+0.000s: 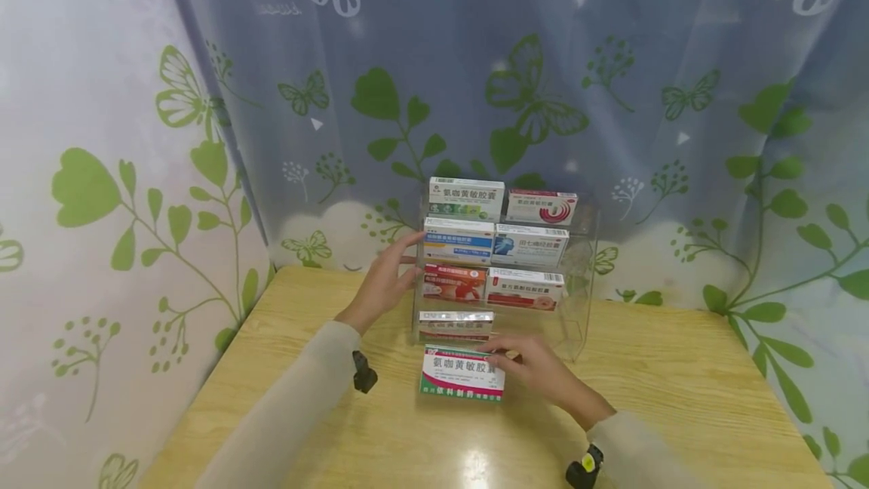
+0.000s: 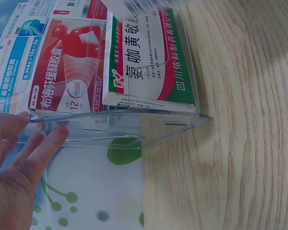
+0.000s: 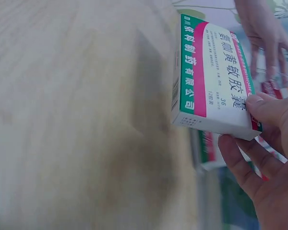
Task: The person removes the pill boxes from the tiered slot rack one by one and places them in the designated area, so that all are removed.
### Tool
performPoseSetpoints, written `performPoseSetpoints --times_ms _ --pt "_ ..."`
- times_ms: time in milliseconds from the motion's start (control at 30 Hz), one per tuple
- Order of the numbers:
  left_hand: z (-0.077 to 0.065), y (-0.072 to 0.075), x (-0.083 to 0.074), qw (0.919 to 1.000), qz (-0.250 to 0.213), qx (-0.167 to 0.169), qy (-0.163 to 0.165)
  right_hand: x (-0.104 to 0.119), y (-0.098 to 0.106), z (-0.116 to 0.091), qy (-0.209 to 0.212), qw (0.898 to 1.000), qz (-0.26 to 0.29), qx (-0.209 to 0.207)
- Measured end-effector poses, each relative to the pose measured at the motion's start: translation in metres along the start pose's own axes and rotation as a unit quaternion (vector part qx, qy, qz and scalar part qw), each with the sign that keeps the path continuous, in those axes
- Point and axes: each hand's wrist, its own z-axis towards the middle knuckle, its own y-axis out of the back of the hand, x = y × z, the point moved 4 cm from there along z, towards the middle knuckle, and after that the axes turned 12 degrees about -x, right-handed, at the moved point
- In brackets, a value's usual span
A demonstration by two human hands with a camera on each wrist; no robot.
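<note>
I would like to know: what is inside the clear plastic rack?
The rack holds seven visible medicine boxes: two in each of the three upper rows and one in the lowest row, at left. What stands behind them, if anything, is covered and cannot be seen.

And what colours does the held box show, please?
The box is mainly white, green and magenta, clearest in the right wrist view.

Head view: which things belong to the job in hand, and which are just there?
In the job:
- box pinched by right hand
- rack, left hand touching its side
- racked boxes

Just there:
- curtain
- table
</note>
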Motion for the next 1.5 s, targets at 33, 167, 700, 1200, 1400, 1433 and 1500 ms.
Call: performPoseSetpoints --times_ms 33,167,700,1200,1400,1433,1500 --pt "0.000 0.000 0.000 1.0000 0.000 0.001 -0.001 -0.001 -0.006 0.000 0.000 1.000 0.003 0.002" --pt "0.001 0.000 0.001 1.0000 0.003 0.002 -0.003 -0.003 -0.027 0.004 -0.008 1.000 0.006 0.010" --pt "0.001 -0.001 0.004 1.0000 0.002 0.003 -0.002 -0.006 -0.072 0.024 -0.038 0.999 0.011 -0.003" --pt "0.001 0.000 0.001 1.0000 0.004 0.003 -0.005 -0.013 -0.084 0.025 -0.068 0.998 0.012 -0.012" --pt "0.002 -0.001 0.003 1.0000 -0.001 -0.001 0.000 -0.016 -0.085 0.025 -0.073 0.997 0.017 -0.018" --pt "0.002 -0.001 0.003 1.0000 -0.002 0.000 0.002 -0.017 -0.085 0.024 -0.076 0.997 0.019 -0.019" --pt "0.002 -0.002 0.003 1.0000 -0.004 0.000 0.003 -0.017 -0.082 0.024 -0.080 0.996 0.025 -0.023"
